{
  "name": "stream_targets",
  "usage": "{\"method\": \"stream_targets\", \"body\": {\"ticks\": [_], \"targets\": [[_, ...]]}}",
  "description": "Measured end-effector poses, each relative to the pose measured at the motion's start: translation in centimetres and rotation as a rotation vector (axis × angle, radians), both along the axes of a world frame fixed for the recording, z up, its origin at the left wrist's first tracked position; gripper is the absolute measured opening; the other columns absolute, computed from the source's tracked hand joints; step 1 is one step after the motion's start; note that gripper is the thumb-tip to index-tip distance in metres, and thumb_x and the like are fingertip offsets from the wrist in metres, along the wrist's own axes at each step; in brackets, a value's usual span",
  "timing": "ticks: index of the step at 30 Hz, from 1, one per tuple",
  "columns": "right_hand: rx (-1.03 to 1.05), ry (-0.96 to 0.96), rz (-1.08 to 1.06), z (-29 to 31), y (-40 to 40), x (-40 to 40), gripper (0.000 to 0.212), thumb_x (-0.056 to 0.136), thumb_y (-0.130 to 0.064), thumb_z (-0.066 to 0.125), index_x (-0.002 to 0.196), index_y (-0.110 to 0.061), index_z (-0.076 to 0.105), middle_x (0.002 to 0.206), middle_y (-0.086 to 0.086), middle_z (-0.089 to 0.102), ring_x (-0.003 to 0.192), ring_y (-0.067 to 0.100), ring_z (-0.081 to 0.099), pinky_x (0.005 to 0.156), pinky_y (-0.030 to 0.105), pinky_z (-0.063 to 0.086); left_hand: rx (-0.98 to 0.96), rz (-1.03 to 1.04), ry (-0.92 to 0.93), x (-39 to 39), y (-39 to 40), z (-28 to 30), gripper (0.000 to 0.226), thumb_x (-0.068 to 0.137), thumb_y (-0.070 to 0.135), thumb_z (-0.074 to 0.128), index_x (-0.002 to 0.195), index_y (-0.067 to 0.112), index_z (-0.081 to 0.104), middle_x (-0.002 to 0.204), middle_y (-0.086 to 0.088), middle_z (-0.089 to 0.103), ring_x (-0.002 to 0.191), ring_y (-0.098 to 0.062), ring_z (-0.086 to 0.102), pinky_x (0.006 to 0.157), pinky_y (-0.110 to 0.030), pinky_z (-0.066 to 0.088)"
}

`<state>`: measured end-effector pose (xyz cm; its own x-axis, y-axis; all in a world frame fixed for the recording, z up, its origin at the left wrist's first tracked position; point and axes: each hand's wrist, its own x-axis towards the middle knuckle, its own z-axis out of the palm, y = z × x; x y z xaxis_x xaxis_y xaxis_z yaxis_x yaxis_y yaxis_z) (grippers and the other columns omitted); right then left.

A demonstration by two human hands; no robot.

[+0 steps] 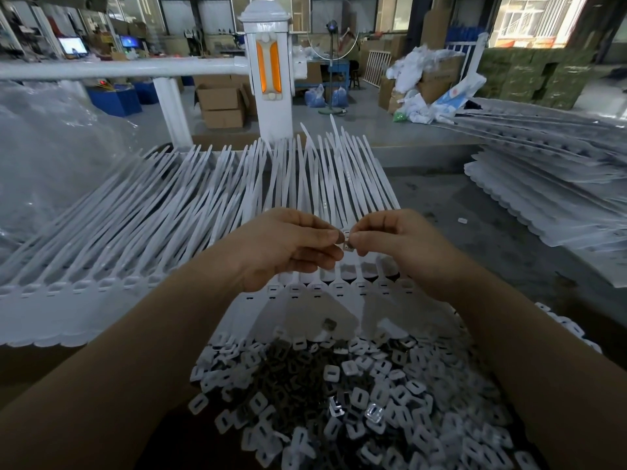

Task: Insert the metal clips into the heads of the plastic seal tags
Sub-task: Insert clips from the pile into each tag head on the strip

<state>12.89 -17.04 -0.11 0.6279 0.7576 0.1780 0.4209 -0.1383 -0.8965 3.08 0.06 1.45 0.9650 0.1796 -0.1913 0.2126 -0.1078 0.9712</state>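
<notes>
1. Big workshop floor lies behind rows of white plastic seal tags
2. Left hand and right hand both pinch one small metal clip above the tag heads
3. Loose clips sit piled below

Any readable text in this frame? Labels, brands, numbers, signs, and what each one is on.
None can be read.
Monitors at the far left: screens lit, content too small and blurred.
Cardboard boxes behind the white post: no legible print.
White bags at the right: a blue mark, too blurred to read.
Seal tags and loose clips: no markings visible.
Small piece pinched between left hand and right hand: no text visible.
</notes>
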Motion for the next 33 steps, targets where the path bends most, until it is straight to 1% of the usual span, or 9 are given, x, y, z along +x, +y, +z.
{"method": "stream_targets", "body": {"ticks": [3, 6, 10, 15, 19, 22, 25, 30, 33], "targets": [[0.005, -0.006, 0.006, 0.1, 0.0, 0.0, 0.013, 0.089, -0.017, 0.065, 0.077, -0.018, 0.07, 0.063, -0.01, 0.063, 0.061, 0.0, 0.056, 0.057, 0.01, 0.044, 0.095, -0.009, -0.006, 0.1, -0.3, 0.0, 0.009, 0.086, 0.021, 0.071, 0.089, 0.012, 0.072, 0.078, -0.001, 0.075, 0.067, -0.008, 0.067, 0.061, -0.018, 0.052], [0.006, 0.005, 0.02, 0.1, -0.1, 0.1, 0.015, 0.089, -0.014, 0.064, 0.075, -0.018, 0.069, 0.061, -0.012, 0.062, 0.055, -0.005, 0.054, 0.054, 0.007, 0.041, 0.199, -0.001, -0.016, 0.3, -0.6, -0.1, 0.008, 0.087, 0.022, 0.071, 0.087, 0.014, 0.072, 0.074, 0.002, 0.074, 0.064, -0.005, 0.065, 0.06, -0.017, 0.05], [-0.018, 0.02, -0.01, 0.0, 0.0, 0.2, 0.015, 0.089, -0.017, 0.063, 0.076, -0.019, 0.069, 0.068, -0.007, 0.063, 0.064, 0.001, 0.057, 0.062, 0.015, 0.046, 0.292, 0.009, -0.023, 0.6, -1.1, -0.4, 0.011, 0.089, 0.025, 0.069, 0.087, 0.015, 0.073, 0.07, 0.006, 0.071, 0.062, -0.002, 0.061, 0.062, -0.02, 0.048], [0.081, 0.098, -0.362, -0.5, 0.5, 1.0, 0.013, 0.092, -0.022, 0.06, 0.083, -0.017, 0.068, 0.073, -0.003, 0.062, 0.067, 0.004, 0.054, 0.065, 0.023, 0.038, 0.324, 0.015, 0.0, 1.2, -3.3, -1.4, 0.014, 0.085, 0.032, 0.072, 0.082, 0.019, 0.074, 0.07, 0.007, 0.069, 0.064, -0.005, 0.059, 0.065, -0.025, 0.046], [0.185, 0.239, -0.428, -0.4, 0.4, 1.1, 0.016, 0.09, -0.021, 0.061, 0.076, -0.016, 0.068, 0.065, -0.007, 0.061, 0.055, -0.003, 0.05, 0.067, 0.025, 0.035, 0.418, 0.005, -0.016, 2.1, -5.7, -2.1, 0.01, 0.085, 0.034, 0.073, 0.08, 0.025, 0.074, 0.078, 0.005, 0.073, 0.071, -0.008, 0.065, 0.054, -0.017, 0.05], [0.239, 0.305, -0.437, -0.3, 0.4, 1.3, 0.018, 0.089, -0.019, 0.062, 0.072, -0.017, 0.066, 0.064, -0.006, 0.06, 0.061, 0.005, 0.047, 0.065, 0.025, 0.035, 0.499, -0.007, -0.015, 2.7, -7.0, -2.2, 0.012, 0.087, 0.037, 0.069, 0.085, 0.026, 0.075, 0.084, 0.001, 0.074, 0.083, -0.019, 0.069, 0.08, -0.038, 0.058], [0.257, 0.329, -0.436, -0.3, 0.5, 1.3, 0.016, 0.089, -0.018, 0.06, 0.075, -0.015, 0.067, 0.063, -0.006, 0.059, 0.057, 0.002, 0.046, 0.058, 0.017, 0.037, 0.636, 0.018, 0.025, 3.1, -7.8, -2.6, 0.021, 0.086, 0.045, 0.066, 0.083, 0.026, 0.075, 0.076, 0.004, 0.071, 0.081, -0.018, 0.065, 0.098, -0.053, 0.045], [0.254, 0.322, -0.443, -0.4, 0.5, 1.4, 0.017, 0.089, -0.02, 0.06, 0.074, -0.016, 0.066, 0.065, -0.006, 0.059, 0.06, 0.004, 0.045, 0.061, 0.021, 0.036, 0.742, 0.078, 0.026, 3.5, -8.3, -3.2, 0.027, 0.088, 0.047, 0.062, 0.081, 0.025, 0.075, 0.078, 0.005, 0.071, 0.086, -0.016, 0.062, 0.108, -0.051, 0.022], [0.251, 0.305, -0.435, -0.5, 0.4, 1.5, 0.019, 0.09, -0.021, 0.06, 0.072, -0.017, 0.066, 0.063, -0.008, 0.06, 0.052, -0.003, 0.046, 0.058, 0.018, 0.036, 0.751, 0.069, 0.019, 3.6, -8.1, -3.2, 0.029, 0.087, 0.051, 0.061, 0.083, 0.025, 0.076, 0.079, 0.005, 0.072, 0.086, -0.014, 0.062, 0.107, -0.051, 0.026]]}}
